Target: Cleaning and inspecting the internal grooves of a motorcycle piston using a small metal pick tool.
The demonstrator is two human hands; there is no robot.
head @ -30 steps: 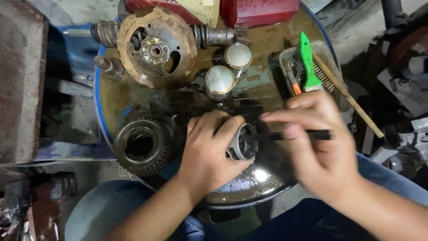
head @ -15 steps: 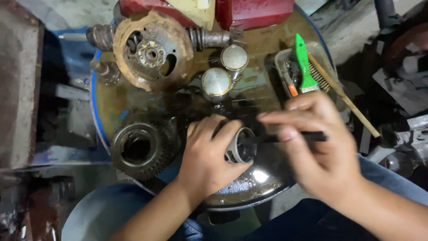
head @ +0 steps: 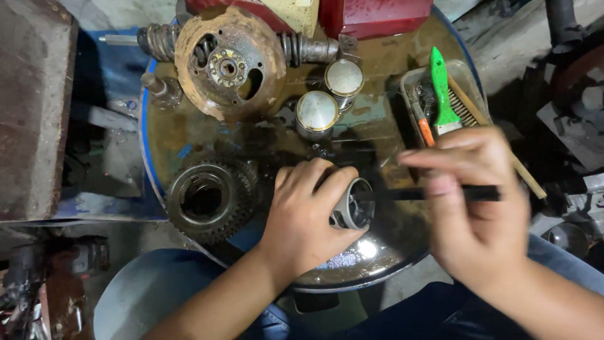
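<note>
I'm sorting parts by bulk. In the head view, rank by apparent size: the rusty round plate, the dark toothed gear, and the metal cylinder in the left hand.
1. Rusty round plate
2. Dark toothed gear, only slightly smaller, so unsure
3. Metal cylinder, partly hidden by the left hand

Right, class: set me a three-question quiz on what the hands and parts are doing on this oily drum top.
1. True or false: the left hand grips a hollow metal part.
2. What does the right hand hold: (a) green brush, (b) thin black tool, (c) gear?
3. Which toothed thing lies left of the left hand?

Key: 1 true. 2 b, the thin black tool reaching into the part. 3 the big gear on the drum top.
</note>
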